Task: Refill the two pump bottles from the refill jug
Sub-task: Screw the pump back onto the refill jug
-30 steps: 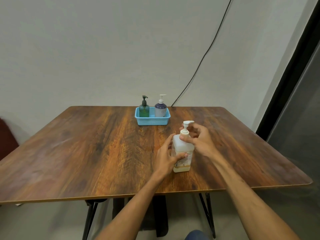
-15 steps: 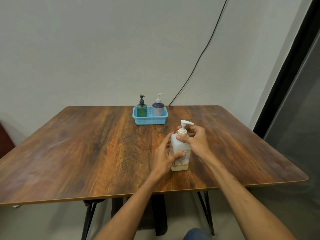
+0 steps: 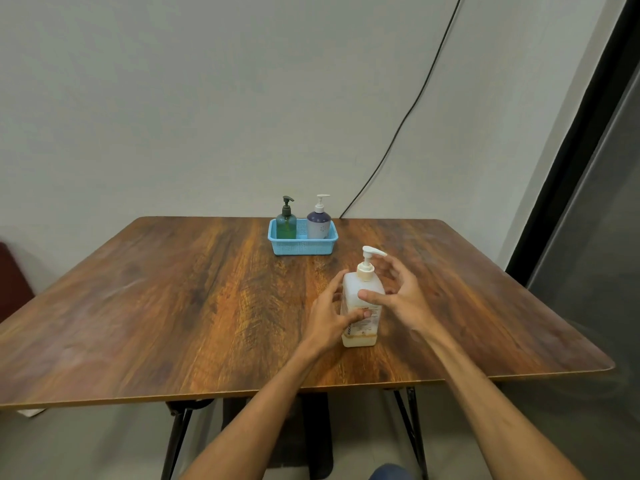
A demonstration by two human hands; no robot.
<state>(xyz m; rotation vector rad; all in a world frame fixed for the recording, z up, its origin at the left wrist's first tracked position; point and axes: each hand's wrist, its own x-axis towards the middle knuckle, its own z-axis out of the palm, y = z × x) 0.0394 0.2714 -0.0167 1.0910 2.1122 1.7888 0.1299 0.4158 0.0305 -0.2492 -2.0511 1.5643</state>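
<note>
A large translucent white refill jug (image 3: 360,336) with a white pump head stands upright on the wooden table (image 3: 173,299), right of centre, with a little pale liquid at its bottom. My left hand (image 3: 327,318) grips its body from the left, thumb across the label. My right hand (image 3: 403,296) hovers at the jug's right shoulder. Its fingers are spread behind the pump and its thumb tip touches the jug below the collar. At the table's far edge, a green pump bottle (image 3: 286,226) and a purple-and-white pump bottle (image 3: 318,226) stand side by side in a blue basket (image 3: 301,250).
The table stands against a grey wall, down which a black cable (image 3: 408,109) runs behind the basket. A dark door frame (image 3: 568,188) rises on the right. Something dark red (image 3: 10,275) shows at the left edge, beyond the table.
My right hand has let go of the pump collar and spread its fingers. The left hand has kept its grip on the jug, which has not moved.
</note>
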